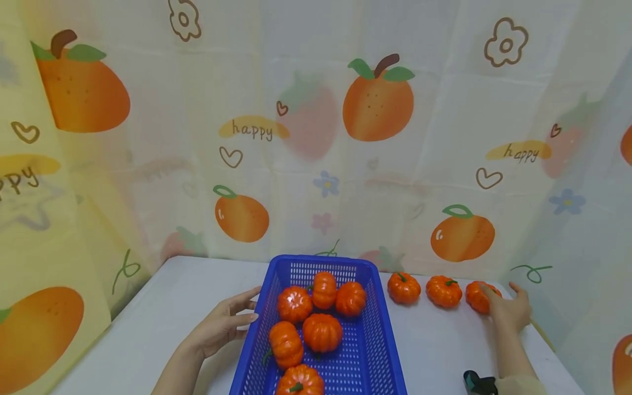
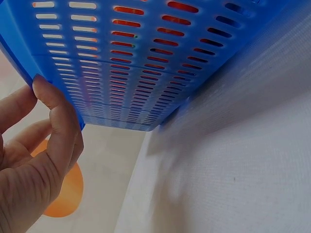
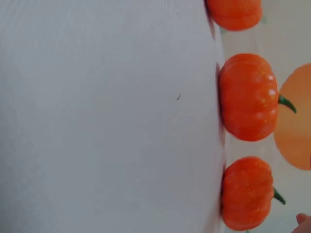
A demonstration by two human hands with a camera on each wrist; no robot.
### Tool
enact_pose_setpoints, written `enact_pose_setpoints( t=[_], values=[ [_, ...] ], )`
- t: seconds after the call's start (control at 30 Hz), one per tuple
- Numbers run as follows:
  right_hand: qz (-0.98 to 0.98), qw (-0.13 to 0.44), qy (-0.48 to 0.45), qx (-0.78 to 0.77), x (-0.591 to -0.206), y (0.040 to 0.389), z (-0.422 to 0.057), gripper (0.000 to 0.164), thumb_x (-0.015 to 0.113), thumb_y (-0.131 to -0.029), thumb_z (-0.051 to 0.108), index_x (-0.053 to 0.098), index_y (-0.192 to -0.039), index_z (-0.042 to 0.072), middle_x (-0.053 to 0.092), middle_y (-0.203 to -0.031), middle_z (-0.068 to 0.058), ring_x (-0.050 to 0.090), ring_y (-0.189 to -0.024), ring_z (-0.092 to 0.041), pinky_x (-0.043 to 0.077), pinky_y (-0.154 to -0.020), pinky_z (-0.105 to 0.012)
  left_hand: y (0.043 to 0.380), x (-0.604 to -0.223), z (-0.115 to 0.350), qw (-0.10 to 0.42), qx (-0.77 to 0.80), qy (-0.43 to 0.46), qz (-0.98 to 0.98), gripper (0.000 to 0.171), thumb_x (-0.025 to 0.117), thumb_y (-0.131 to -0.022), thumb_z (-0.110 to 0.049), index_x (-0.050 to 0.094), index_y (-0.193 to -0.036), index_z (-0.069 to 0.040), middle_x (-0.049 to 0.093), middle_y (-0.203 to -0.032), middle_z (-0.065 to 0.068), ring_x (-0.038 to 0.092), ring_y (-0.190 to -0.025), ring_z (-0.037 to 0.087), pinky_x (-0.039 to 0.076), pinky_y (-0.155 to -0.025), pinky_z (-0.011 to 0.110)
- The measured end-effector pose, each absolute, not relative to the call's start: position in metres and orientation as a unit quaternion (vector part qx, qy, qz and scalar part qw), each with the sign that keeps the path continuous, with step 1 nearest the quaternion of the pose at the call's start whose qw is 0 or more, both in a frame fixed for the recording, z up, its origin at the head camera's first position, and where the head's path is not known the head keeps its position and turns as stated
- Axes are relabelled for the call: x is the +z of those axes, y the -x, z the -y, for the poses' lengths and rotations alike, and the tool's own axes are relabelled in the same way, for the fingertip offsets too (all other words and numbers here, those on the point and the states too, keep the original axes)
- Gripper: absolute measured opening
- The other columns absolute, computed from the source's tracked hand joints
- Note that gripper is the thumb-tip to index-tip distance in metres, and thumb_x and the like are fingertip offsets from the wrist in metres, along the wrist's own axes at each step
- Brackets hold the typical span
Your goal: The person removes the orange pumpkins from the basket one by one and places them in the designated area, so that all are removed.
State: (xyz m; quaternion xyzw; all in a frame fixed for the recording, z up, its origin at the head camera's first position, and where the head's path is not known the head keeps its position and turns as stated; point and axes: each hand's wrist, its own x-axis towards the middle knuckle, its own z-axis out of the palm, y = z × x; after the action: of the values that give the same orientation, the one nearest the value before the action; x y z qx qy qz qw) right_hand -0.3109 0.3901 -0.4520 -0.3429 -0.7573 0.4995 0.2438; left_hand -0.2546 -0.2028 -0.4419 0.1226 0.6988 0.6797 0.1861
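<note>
A blue plastic basket (image 1: 380, 329) with slotted walls stands on the table and holds several small orange pumpkins (image 1: 322, 333). My left hand (image 1: 222, 323) is at the basket's left side. In the left wrist view its fingers (image 2: 56, 109) touch the rim, loosely bent and not wrapped round it. Three more pumpkins with green stems sit in a row right of the basket. Over the rightmost pumpkin (image 1: 478, 297) is my right hand (image 1: 511, 311), its fingers spread. The right wrist view shows only a fingertip (image 3: 303, 221) beside the lowest pumpkin (image 3: 247, 193), apart from it.
The white table (image 1: 424, 351) extends to both sides of the basket. Behind it hangs a curtain (image 1: 306, 208) printed with fruit, hearts and flowers. A dark device (image 1: 479, 383) is beside my right forearm.
</note>
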Motion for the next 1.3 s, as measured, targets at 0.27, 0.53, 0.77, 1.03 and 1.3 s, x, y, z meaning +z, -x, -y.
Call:
enact_pose_setpoints(
  t=[0.27,0.53,0.77,1.03,1.3],
  values=[
    [0.756,0.32,0.295,0.49,-0.434,0.312,-0.372,0.074,0.072,-0.088,0.033,0.039,-0.15,0.01,0.031,-0.157,-0.022,0.022,-0.147,-0.041,0.019,-0.121,-0.059,0.253,-0.442,0.204,0.187,0.685,-0.132,-0.692,0.072,0.058,-0.098,-0.016,0.018,-0.158,-0.005,0.047,-0.122,0.008,0.064,-0.098,0.013,0.059,-0.081,0.03],
    [0.759,0.336,0.214,0.515,-0.406,0.309,-0.336,0.068,0.074,-0.087,0.031,0.046,-0.144,0.006,0.042,-0.15,-0.021,0.035,-0.139,-0.041,0.031,-0.113,-0.059,0.252,-0.44,0.205,0.184,0.685,-0.133,-0.693,0.072,0.058,-0.098,-0.016,0.019,-0.157,-0.005,0.047,-0.122,0.009,0.063,-0.098,0.013,0.059,-0.082,0.03],
    [0.795,0.264,0.144,0.526,-0.386,0.299,-0.3,0.072,0.075,-0.086,0.041,0.046,-0.145,0.013,0.041,-0.155,-0.01,0.042,-0.136,-0.034,0.05,-0.083,-0.016,0.252,-0.441,0.203,0.184,0.683,-0.123,-0.696,0.072,0.059,-0.097,-0.016,0.02,-0.157,-0.006,0.047,-0.123,0.009,0.064,-0.098,0.013,0.059,-0.083,0.031],
    [0.81,0.176,0.027,0.558,-0.373,0.284,-0.254,0.066,0.072,-0.089,0.035,0.045,-0.144,0.011,0.045,-0.15,-0.01,0.048,-0.136,-0.032,0.044,-0.076,0.0,0.253,-0.442,0.202,0.184,0.683,-0.134,-0.694,0.072,0.058,-0.098,-0.016,0.019,-0.158,-0.005,0.047,-0.124,0.01,0.063,-0.098,0.013,0.058,-0.083,0.03],
    [0.812,0.085,-0.105,0.567,-0.376,0.271,-0.208,0.056,0.072,-0.089,0.022,0.049,-0.139,0.012,0.05,-0.145,-0.011,0.051,-0.133,-0.036,0.055,-0.099,-0.039,0.252,-0.442,0.203,0.184,0.685,-0.13,-0.693,0.072,0.057,-0.098,-0.016,0.019,-0.158,-0.005,0.047,-0.124,0.01,0.062,-0.099,0.013,0.058,-0.084,0.031]
  ],
)
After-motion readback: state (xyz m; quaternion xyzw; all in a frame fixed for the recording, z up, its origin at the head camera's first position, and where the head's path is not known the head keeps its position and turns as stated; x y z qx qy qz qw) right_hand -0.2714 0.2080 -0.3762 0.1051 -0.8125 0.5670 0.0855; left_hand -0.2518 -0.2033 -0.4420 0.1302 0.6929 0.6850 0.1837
